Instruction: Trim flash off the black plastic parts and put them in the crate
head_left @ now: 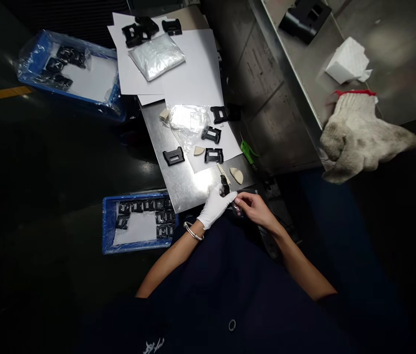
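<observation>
My left hand point(213, 205), in a white glove, grips a small black plastic part point(224, 182) at the near end of the metal table. My right hand point(255, 208) is bare and sits just right of it, fingertips pinched together close to the left thumb. Whatever lies in that pinch is too small and dark to tell. Beyond the hands are a cream-coloured wedge point(236, 175), a thin pale tool point(223, 173) and a black frame-shaped part point(213, 155). A second black frame part point(174, 156) rests on the bare metal to the left.
Two blue bins, one near point(109, 226) and one far point(33, 66), hold several black parts. Clear plastic bags point(189, 120), a filled bag point(157, 56) and white sheets point(196, 64) cover the table. A green-handled tool point(246, 151) lies right; a soiled glove point(362, 135) hangs over another bench.
</observation>
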A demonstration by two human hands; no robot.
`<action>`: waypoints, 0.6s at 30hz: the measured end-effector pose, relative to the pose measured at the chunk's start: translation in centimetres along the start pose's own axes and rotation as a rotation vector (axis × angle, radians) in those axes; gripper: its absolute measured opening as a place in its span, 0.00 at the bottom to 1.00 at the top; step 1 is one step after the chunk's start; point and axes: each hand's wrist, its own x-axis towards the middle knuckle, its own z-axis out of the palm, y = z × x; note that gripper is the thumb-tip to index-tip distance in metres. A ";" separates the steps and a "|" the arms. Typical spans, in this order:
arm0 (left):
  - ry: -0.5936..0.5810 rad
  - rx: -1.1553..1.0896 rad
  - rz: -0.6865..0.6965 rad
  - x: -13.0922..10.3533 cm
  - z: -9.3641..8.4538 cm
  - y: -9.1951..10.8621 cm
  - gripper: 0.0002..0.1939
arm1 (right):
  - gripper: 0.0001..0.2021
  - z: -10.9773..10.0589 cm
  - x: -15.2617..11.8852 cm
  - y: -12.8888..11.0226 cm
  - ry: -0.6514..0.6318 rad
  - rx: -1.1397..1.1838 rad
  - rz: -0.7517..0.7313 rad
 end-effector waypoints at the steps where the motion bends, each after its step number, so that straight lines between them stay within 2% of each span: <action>1: 0.017 0.013 0.002 0.0 0.0 0.1 0.11 | 0.25 -0.2 0.1 -0.1 -0.002 -0.013 0.000; 5: 0.079 0.055 0.008 -0.1 -0.6 0.2 0.16 | 0.27 -0.8 1.0 -0.2 0.056 -0.120 -0.040; 8: 0.079 0.047 0.007 -0.2 -1.0 -0.2 0.19 | 0.29 -0.8 1.6 -0.5 0.078 -0.167 -0.054; 10: 0.059 0.020 0.003 -0.2 -1.2 -0.4 0.19 | 0.29 -0.7 1.8 -1.0 0.020 -0.151 -0.069; 14: 0.051 -0.039 -0.008 0.1 -1.3 -0.4 0.18 | 0.24 -0.6 1.7 -2.1 -0.206 -0.060 -0.078; 16: 0.058 -0.054 -0.012 0.1 -1.3 -0.2 0.18 | 0.23 -0.6 1.6 -2.3 -0.228 -0.017 -0.077; 18: 0.065 -0.056 -0.017 0.1 -1.3 0.2 0.17 | 0.22 -0.6 1.7 -2.3 -0.184 -0.021 -0.090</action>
